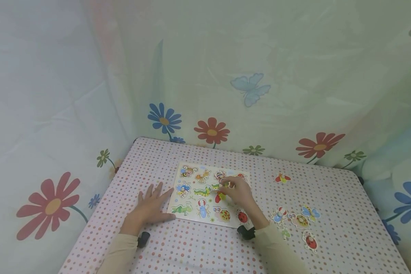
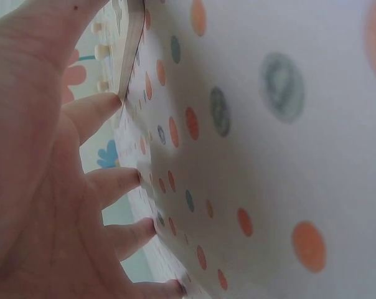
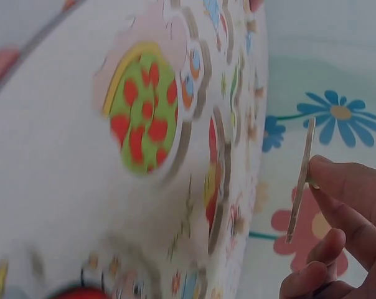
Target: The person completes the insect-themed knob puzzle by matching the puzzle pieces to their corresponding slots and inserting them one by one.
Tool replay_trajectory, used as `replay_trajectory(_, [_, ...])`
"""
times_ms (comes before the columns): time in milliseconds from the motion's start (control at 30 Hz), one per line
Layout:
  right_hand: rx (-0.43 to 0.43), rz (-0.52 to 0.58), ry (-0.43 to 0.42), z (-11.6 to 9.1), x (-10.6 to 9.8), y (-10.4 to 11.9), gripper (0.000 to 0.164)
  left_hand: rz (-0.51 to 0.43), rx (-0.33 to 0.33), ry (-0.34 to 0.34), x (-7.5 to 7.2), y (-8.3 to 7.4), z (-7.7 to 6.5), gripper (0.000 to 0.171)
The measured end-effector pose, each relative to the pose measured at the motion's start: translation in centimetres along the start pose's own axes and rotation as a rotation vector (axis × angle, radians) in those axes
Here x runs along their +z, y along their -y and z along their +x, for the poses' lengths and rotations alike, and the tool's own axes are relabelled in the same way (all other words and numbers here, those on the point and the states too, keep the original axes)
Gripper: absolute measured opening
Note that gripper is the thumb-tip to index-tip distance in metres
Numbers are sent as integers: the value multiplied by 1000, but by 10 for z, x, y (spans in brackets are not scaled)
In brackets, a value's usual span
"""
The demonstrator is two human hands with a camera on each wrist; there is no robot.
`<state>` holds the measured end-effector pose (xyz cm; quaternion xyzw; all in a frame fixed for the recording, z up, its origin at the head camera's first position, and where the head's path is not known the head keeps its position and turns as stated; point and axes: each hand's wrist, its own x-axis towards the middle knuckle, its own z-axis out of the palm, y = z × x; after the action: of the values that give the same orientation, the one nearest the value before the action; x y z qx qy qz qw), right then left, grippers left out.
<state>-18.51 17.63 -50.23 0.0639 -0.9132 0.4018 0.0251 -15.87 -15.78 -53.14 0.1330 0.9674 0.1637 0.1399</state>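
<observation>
My right hand [image 1: 239, 192] is over the right half of a pale insect puzzle board [image 1: 196, 218]. Between thumb and fingers it pinches a thin puzzle piece [image 3: 300, 187], which appears edge-on in the right wrist view, so its picture is hidden there. The piece stands clear of the board in that view. My left hand [image 1: 148, 207] lies spread on the dotted cloth at the board's left side, thumb and index finger right at its edge. On the board are a caterpillar [image 1: 202, 191], a blue beetle picture [image 1: 202, 209] and a spotted snail picture [image 3: 144, 115].
Right of the board lie loose pieces: a red-winged insect [image 1: 282, 178], a beetle [image 1: 279, 215], a snail [image 1: 299, 220], a blue-winged insect [image 1: 310, 213], a small green one [image 1: 285, 233] and a ladybug [image 1: 310, 241]. Flower-printed curtains [image 1: 198, 76] stand behind the table.
</observation>
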Motion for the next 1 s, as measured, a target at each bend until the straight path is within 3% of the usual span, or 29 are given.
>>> replay_trajectory(467, [-34, 8, 46, 11, 36, 20, 7, -9, 0, -5, 3, 2, 1, 98])
replay_trajectory(767, [-19, -8, 77, 14, 49, 25, 8, -4, 1, -12, 4, 3, 1, 98])
replay_trajectory(1000, [38, -61, 101, 18, 57, 25, 6, -9, -2, -11, 4, 3, 1, 98])
